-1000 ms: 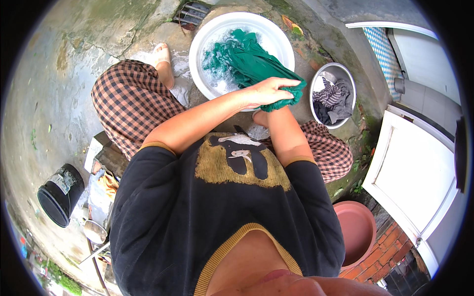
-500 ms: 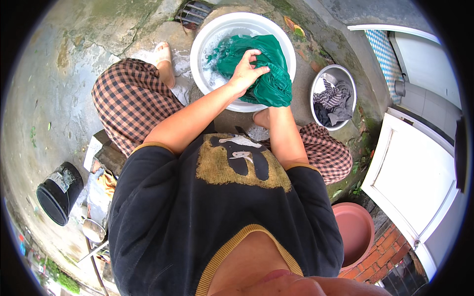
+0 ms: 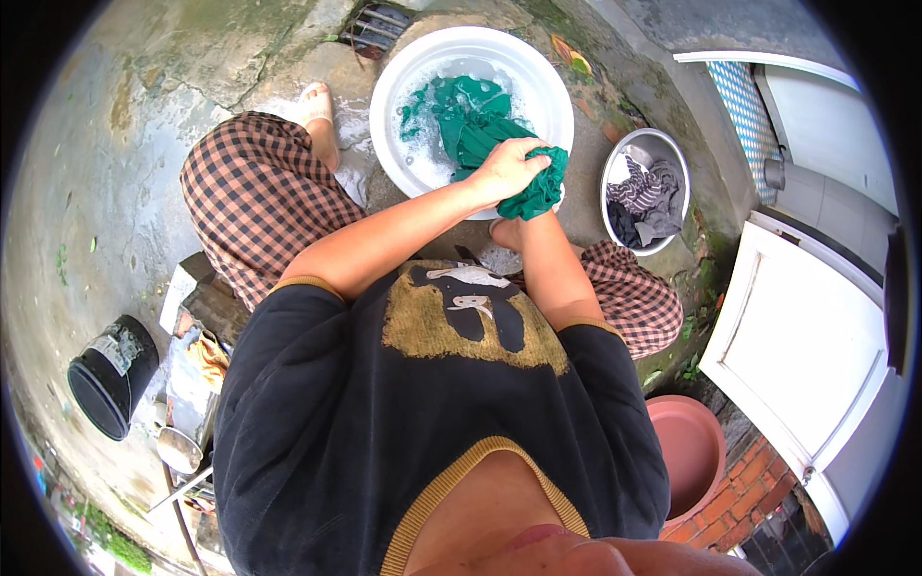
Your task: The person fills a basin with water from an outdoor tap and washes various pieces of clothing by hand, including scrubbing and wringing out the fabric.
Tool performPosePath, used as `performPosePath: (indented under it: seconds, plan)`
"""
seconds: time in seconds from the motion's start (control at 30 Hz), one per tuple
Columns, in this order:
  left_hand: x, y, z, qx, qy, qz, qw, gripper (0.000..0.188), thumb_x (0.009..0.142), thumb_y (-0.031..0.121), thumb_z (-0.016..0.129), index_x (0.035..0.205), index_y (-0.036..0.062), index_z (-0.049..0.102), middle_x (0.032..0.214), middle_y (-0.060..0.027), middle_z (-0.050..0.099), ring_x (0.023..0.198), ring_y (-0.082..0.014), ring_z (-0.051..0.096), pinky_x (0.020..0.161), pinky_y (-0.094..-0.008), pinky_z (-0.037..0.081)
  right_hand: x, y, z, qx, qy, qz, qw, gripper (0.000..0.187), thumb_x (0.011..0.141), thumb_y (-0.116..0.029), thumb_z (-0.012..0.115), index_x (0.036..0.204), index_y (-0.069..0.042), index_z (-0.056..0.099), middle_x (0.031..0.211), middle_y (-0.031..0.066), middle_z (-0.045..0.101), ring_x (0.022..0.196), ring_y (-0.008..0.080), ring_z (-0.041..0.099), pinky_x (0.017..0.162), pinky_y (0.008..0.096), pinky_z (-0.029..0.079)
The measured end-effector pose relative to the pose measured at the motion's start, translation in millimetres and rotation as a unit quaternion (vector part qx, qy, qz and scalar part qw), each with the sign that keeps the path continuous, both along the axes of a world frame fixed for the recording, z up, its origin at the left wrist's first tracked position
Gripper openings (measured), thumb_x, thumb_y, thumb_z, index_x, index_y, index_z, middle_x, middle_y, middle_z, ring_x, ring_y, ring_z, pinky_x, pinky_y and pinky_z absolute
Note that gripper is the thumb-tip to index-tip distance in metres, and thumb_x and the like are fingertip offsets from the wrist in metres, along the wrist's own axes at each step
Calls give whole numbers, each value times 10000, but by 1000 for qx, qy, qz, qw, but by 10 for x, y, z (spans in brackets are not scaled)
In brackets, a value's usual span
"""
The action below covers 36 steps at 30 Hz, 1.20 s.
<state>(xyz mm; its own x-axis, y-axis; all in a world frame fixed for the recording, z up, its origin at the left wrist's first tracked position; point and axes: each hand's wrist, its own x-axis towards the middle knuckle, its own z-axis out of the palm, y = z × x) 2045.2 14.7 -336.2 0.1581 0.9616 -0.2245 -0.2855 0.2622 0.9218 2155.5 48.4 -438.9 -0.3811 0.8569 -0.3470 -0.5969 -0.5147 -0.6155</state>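
A wet green cloth (image 3: 471,130) stretches from the soapy water in a white basin (image 3: 386,144) to a crumpled bunch over the basin's near right rim. My left hand (image 3: 509,173) is closed on that bunch from above, its thumb and fingers pressed into the fabric. Beneath and to the right of it, my right hand (image 3: 556,204) grips the same bunch; its fingers are mostly covered by the fabric. Foam floats around the submerged part of the cloth.
Right of the white basin stands a metal basin (image 3: 612,226) with dark and striped clothes (image 3: 648,187). A pink basin (image 3: 715,442) and a white door (image 3: 802,336) are at the lower right. A black bucket (image 3: 115,374) is at far left; a drain grate (image 3: 376,26) lies beyond the basin.
The cloth spread over my right hand is now gathered into a small bunch, with more of it down in the water. My left hand has moved right and nearer, closing on it.
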Motion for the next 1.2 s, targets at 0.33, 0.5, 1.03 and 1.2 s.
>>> performPosePath:
  seconds: [0.33, 0.5, 1.03, 1.2]
  plan:
    - [-267, 259, 94, 14, 108, 33, 994, 341, 894, 186, 556, 1141, -50, 568, 1050, -114, 640, 949, -162, 598, 856, -290, 466, 115, 193, -164, -6, -37, 11, 999, 406, 910, -295, 552, 1243, -68, 505, 1180, 84, 571, 971, 151, 576, 822, 285, 494]
    - [-894, 653, -453, -176, -32, 143, 973, 318, 903, 192, 520, 1138, -16, 571, 1026, -125, 641, 931, -213, 608, 853, -334, 474, 158, 474, 501, 196, -617, 358, 673, 441, 874, -331, 541, 1141, 18, 585, 1055, 190, 644, 983, 298, 614, 861, 366, 463]
    - [-1307, 620, -907, -252, -64, 272, 927, 295, 883, 136, 540, 1121, -38, 564, 1046, -167, 629, 961, -250, 601, 851, -338, 480, 463, 1011, 3278, 261, -163, -259, 915, 225, 922, -184, 542, 988, 29, 573, 920, 148, 638, 823, 272, 636, 754, 418, 540]
    - [-1263, 625, -853, -158, 59, 215, 962, 406, 861, 163, 580, 1210, -34, 513, 1123, -167, 598, 1026, -242, 577, 909, -330, 443, 615, 1159, 3447, 226, -5, -163, 960, 357, 966, -311, 436, 1036, 24, 535, 988, 158, 616, 931, 306, 594, 835, 499, 488]
